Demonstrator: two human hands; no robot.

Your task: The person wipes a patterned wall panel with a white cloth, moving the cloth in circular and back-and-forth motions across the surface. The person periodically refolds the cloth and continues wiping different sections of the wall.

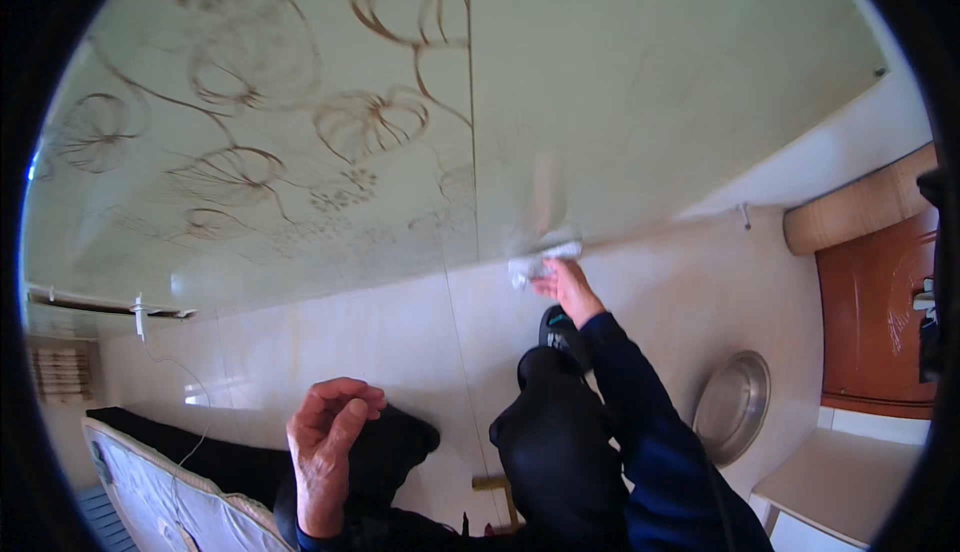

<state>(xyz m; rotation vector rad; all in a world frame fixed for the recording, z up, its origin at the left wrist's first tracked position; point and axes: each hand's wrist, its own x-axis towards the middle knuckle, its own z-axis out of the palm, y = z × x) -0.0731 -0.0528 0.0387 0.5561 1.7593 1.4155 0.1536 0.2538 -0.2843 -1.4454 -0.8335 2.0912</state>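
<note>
My right hand [568, 291] holds a pale cloth [546, 261] where the wall meets the tiled floor [360, 342], just beyond my shod foot. The cloth is bunched under the fingers and lies against the foot of the glossy pale green wall panel [645, 116]. My left hand [330, 439] is raised over my left knee, fingers curled with the thumb near them, with nothing seen in it. Brown flower drawings cover the left wall panel [255, 101].
A round metal basin [733, 408] stands on the floor at right. Beyond it are a reddish-brown wooden door [862, 312] and a pale cabinet [840, 477]. A white plug [140, 315] with a thin cable is at left, above a padded item with a pale cover [172, 484].
</note>
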